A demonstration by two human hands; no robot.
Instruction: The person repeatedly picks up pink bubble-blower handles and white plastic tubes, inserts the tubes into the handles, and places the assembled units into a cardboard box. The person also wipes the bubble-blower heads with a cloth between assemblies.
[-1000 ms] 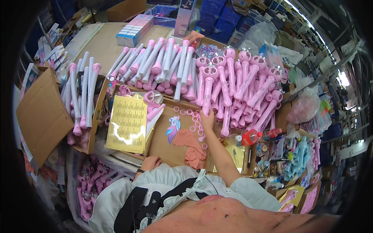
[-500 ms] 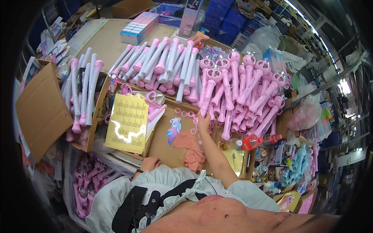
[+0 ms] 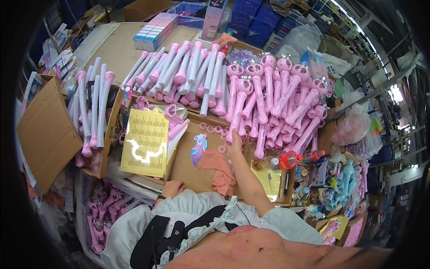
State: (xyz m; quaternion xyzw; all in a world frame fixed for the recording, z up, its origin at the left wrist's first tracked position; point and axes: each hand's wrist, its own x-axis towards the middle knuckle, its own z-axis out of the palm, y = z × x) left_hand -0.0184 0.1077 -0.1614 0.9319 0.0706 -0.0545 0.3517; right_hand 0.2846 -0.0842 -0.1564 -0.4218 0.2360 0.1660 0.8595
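The left hand (image 3: pixel 174 188) rested curled at the near edge of the worktop (image 3: pixel 190 166), below the yellow sheet (image 3: pixel 145 142), and held nothing that I could see. To its right, the right hand (image 3: pixel 234 142) was closed around the lower end of a pink wand (image 3: pixel 237 110), which stood at the front of the wand pile (image 3: pixel 286 103), beside small pink rings (image 3: pixel 210 130). The wand seemed light, stiff plastic, a little smooth, so the handle is probably the safest place to hold it.

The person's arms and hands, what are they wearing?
The right arm is bare up to a short, pale grey-white sleeve, and the right hand has no glove. The left hand is bare too, with a dark band at the wrist.
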